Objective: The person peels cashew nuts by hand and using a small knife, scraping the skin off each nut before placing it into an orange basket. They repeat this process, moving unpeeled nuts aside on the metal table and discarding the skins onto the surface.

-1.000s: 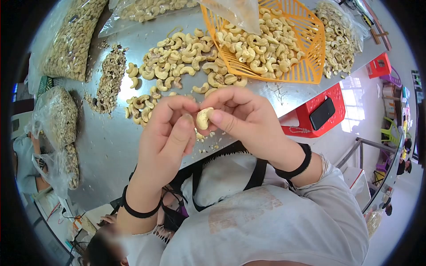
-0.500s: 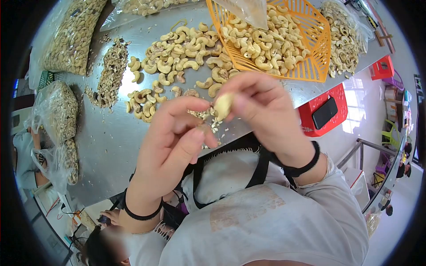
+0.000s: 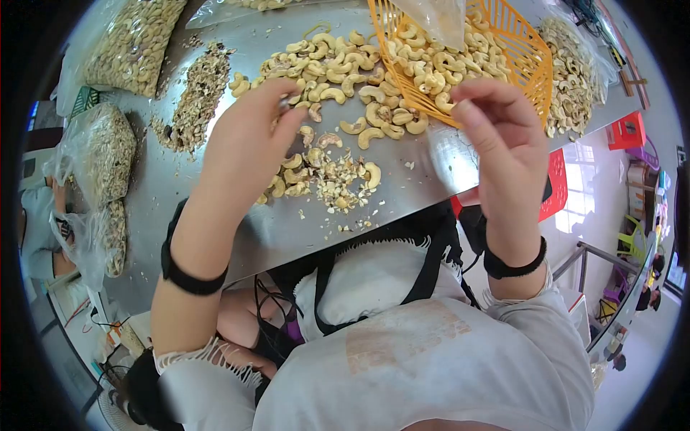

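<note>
My left hand (image 3: 248, 133) hovers over the left side of a loose pile of cashews (image 3: 323, 61) on the metal table; its thumb and forefinger are apart with no nut visible between them. My right hand (image 3: 507, 133) is at the near rim of an orange slatted basket (image 3: 528, 54) that holds pale cashews (image 3: 460, 54). Its thumb and forefinger are bent and a little apart, and I see nothing held in them. Between my hands lies a small heap of broken nut bits (image 3: 341, 183), with a few whole cashews beside it.
Skin scraps (image 3: 198, 93) lie in a strip on the metal table (image 3: 172, 230). Filled plastic bags (image 3: 133, 50) stand at the left, and another bag of nuts (image 3: 571, 72) is right of the basket. A red stool (image 3: 557, 187) is beyond the table edge. Another person is partly visible at lower left.
My hands have moved apart: the left toward the cashew pile, the right to the basket rim. The pale cashew held in my right fingers is no longer seen there. The crumb heap is uncovered.
</note>
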Tool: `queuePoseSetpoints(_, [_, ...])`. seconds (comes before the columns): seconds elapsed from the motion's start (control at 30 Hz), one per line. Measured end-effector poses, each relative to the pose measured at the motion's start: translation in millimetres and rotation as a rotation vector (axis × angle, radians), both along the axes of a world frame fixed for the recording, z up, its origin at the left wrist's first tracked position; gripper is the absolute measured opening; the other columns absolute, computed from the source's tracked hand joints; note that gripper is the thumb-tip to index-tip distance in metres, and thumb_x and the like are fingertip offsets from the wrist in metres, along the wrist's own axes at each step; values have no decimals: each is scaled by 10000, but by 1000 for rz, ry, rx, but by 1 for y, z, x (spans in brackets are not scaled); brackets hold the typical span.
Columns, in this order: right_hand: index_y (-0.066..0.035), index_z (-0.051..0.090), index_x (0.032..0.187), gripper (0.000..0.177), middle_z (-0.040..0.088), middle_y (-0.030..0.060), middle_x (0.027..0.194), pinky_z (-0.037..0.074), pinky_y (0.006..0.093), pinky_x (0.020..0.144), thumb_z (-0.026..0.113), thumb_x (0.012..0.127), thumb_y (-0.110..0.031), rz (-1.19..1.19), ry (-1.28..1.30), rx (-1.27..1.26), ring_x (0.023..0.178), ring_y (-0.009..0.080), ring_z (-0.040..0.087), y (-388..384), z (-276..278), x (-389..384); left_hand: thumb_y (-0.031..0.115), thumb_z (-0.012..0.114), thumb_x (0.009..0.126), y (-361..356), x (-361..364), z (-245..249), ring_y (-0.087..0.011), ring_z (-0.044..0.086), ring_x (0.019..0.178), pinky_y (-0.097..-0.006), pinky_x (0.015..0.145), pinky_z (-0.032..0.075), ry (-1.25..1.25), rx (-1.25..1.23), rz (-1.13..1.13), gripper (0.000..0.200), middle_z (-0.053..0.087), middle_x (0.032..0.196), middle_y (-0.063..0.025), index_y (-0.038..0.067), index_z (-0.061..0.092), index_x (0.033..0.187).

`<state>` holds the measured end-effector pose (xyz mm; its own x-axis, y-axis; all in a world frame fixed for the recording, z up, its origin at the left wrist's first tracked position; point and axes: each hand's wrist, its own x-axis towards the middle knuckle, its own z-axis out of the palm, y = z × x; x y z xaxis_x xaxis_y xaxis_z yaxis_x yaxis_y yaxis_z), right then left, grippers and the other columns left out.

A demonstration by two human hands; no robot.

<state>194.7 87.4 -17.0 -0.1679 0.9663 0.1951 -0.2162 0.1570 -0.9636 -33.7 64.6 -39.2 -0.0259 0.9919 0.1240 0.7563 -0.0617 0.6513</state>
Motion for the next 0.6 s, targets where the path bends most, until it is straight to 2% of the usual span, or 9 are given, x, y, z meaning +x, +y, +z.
queuePoseSetpoints(0.03, [12, 512, 936, 209, 539, 38, 867, 403, 199, 702, 576, 738, -10, 67, 9, -43, 769, 86, 500, -4, -2, -4, 154, 561, 737, 6, 2, -4, -242, 556, 689, -292, 616, 435, 2, 4, 4, 263, 547, 752, -119, 39, 515, 968])
queuePoseSetpoints(0.1, [9, 518, 916, 190, 540, 36, 856, 401, 201, 691, 580, 741, -27, 65, -43, -4, 758, 89, 500, -11, -3, -10, 171, 558, 743, 16, 9, -7, -186, 548, 739, -277, 619, 438, 371, 71, -83, 245, 544, 876, -88, 33, 514, 940])
queuePoseSetpoints(0.13, [8, 522, 907, 180, 541, 34, 847, 400, 204, 689, 581, 742, -34, 111, -61, -24, 752, 89, 499, -13, -3, -11, 196, 569, 722, 19, 14, -4, -252, 537, 764, -313, 619, 439, 431, 62, -78, 257, 536, 875, -108, 50, 523, 928])
queuePoseSetpoints(0.37, [0, 538, 872, 149, 547, 23, 815, 398, 203, 682, 589, 742, -53, 162, -87, -115, 738, 76, 494, -17, -6, -11, 186, 560, 728, 26, 17, -8, -262, 537, 712, -328, 620, 433, 494, 49, -59, 230, 536, 872, -95, 70, 544, 926])
queuePoseSetpoints(0.47, [-4, 539, 869, 148, 549, 19, 803, 402, 200, 673, 590, 741, -57, 177, -75, -142, 726, 71, 495, -16, -9, -13, 173, 549, 742, 23, 13, -6, -212, 545, 667, -301, 570, 429, 437, 113, -69, 215, 553, 818, -78, 66, 550, 928])
queuePoseSetpoints(0.53, [-7, 539, 871, 150, 550, 17, 797, 405, 198, 663, 590, 741, -60, 189, -85, -147, 718, 70, 496, -16, -12, -14, 160, 524, 777, 13, 15, 11, -111, 499, 560, -234, 478, 388, -8, -46, -34, 189, 563, 749, -57, 40, 554, 919])
queuePoseSetpoints(0.57, [-8, 538, 878, 157, 550, 16, 792, 408, 196, 649, 590, 740, -62, 191, -87, -141, 709, 69, 498, -17, -13, -15, 160, 524, 777, 8, 17, 17, -111, 499, 560, -234, 478, 388, -7, -49, -37, 189, 563, 749, -57, 40, 554, 919])
queuePoseSetpoints(0.6, [-9, 537, 885, 164, 551, 15, 786, 411, 195, 635, 590, 740, -65, 194, -90, -135, 699, 68, 499, -17, -15, -16, 170, 523, 786, 3, 18, 24, -95, 476, 537, -210, 478, 371, -272, -226, 18, 205, 567, 728, -47, 26, 548, 929])
